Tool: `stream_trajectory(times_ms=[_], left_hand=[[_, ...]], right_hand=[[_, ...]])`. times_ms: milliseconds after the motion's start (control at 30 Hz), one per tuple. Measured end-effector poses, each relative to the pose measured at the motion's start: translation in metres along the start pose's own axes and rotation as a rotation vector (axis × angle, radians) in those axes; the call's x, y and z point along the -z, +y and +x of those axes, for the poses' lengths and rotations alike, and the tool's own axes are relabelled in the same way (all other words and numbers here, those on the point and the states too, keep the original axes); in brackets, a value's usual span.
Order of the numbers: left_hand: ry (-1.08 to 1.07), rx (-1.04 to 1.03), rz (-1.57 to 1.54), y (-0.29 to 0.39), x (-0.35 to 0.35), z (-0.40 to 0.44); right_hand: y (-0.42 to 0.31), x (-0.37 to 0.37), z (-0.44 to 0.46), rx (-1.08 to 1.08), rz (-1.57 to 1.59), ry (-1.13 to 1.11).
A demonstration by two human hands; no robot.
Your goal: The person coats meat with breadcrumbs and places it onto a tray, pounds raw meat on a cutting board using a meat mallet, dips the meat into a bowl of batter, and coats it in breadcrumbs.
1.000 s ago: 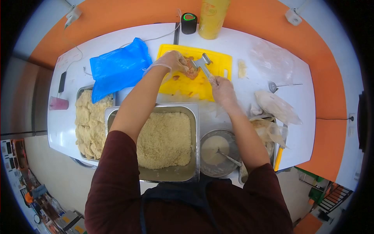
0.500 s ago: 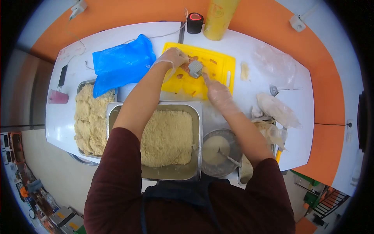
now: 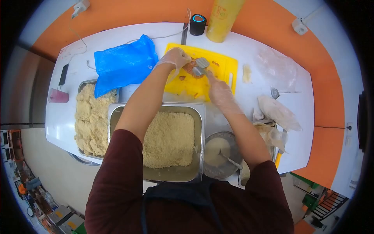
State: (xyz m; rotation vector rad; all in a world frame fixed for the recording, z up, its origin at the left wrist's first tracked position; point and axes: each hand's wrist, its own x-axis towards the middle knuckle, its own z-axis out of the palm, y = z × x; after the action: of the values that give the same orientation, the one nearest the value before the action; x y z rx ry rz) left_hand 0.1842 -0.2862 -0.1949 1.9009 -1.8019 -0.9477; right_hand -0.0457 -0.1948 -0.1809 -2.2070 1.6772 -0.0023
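Head view: right hand [image 3: 220, 93] closed round a mallet [image 3: 201, 63]; meat [image 3: 188, 68] lies partly under its head, beside the left hand [image 3: 176, 58], whose pinch is unclear.

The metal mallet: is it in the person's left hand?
No, the right hand grips the metal mallet by its handle, while the left hand is at the meat on the yellow board.

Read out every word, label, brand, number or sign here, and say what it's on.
No text can be read for certain.
Yellow cylinder: red marking, too blurred to read.
White table, far left corner: faint red marks, too small to read.
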Motion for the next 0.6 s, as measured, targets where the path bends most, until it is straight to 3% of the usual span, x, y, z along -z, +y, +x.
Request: stream_trajectory(times_ms=[100,167,267,300,367,467,600], left_hand=[[0.099,0.032,0.073,-0.001,0.000,0.011],[0.133,0.042,0.075,-0.005,-0.004,0.012],[0.136,0.033,0.085,-0.005,-0.003,0.013],[0.094,0.029,0.091,-0.005,-0.002,0.014],[0.114,0.037,0.059,-0.002,0.004,0.010],[0.132,0.044,0.028,0.000,0.003,0.007],[0.191,0.037,0.153,0.000,-0.002,0.010]], right_hand=[[-0.004,0.007,-0.004,-0.051,0.075,0.087],[-0.005,0.002,-0.006,0.031,0.102,0.291],[0.016,-0.049,0.005,0.102,0.042,0.208],[0.013,-0.040,0.007,0.100,0.043,0.215],[-0.004,-0.011,0.008,0.043,-0.032,-0.001],[-0.009,0.002,0.002,-0.006,0.111,0.114],[0.011,-0.033,0.009,0.032,0.095,0.074]])
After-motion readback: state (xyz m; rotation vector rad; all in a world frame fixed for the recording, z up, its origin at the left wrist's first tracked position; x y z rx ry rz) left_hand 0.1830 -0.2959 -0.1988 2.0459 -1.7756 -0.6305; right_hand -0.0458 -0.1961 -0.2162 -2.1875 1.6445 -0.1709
